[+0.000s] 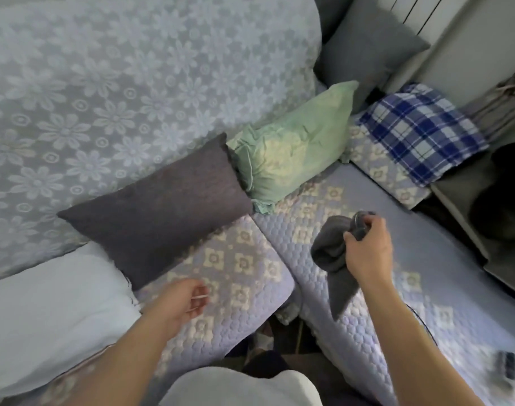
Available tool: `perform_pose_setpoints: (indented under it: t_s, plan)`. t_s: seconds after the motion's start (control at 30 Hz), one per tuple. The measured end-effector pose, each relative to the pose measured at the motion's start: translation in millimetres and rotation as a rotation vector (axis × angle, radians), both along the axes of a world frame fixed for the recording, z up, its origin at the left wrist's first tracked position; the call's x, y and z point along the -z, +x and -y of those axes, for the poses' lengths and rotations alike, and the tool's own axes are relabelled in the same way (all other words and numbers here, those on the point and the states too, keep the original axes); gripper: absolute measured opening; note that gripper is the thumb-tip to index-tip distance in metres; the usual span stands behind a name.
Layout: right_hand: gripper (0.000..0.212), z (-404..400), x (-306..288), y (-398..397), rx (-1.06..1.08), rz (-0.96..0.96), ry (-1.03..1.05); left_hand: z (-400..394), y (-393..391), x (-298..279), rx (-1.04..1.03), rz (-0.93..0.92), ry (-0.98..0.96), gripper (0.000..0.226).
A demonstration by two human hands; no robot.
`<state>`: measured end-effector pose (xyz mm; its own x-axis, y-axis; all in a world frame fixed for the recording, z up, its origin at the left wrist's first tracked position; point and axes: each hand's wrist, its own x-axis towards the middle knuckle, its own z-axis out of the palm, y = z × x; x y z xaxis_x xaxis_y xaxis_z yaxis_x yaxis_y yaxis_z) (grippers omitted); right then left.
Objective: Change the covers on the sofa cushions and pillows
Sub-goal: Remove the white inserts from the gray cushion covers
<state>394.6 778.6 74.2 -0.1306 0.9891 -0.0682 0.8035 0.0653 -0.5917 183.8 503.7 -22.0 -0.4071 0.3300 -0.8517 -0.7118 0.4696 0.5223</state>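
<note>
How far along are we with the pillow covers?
Possibly done: the dark grey pillow leans covered against the backrest. In hand: the right hand grips a bunched grey cover; the left hand holds nothing. Left: the green pillow looks bare and wrinkled, likely next.

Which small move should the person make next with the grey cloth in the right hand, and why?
Probably bring the left hand across to the grey cover and find its opening. The right hand grips it bunched up, the left holds nothing, and the green pillow beside the dark grey pillow looks uncovered.
</note>
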Motion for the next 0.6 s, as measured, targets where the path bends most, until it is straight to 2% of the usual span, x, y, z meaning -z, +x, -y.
perform_pose_setpoints:
  t_s: [0.1,0.23,0.37,0.5,0.6]
  plan:
    - [0.035,-53,19,7,-0.083,0.012,-0.044,-33,11,-4,0.014,-0.055,-0.042,0.011]
    - [0.048,-99,79,12,-0.382,0.193,-0.345,-35,16,-5,-0.013,-0.088,-0.103,0.013]
    - [0.046,-89,121,-2,-0.521,0.219,-0.558,-11,13,-10,-0.074,-0.066,-0.186,0.007]
    - [0.050,-61,138,-58,-0.600,0.315,-0.676,27,-10,-12,-0.096,-0.119,-0.270,0.007]
    - [0.046,-45,133,-108,-0.689,0.360,-0.646,48,-42,-7,-0.081,-0.119,-0.285,0.029]
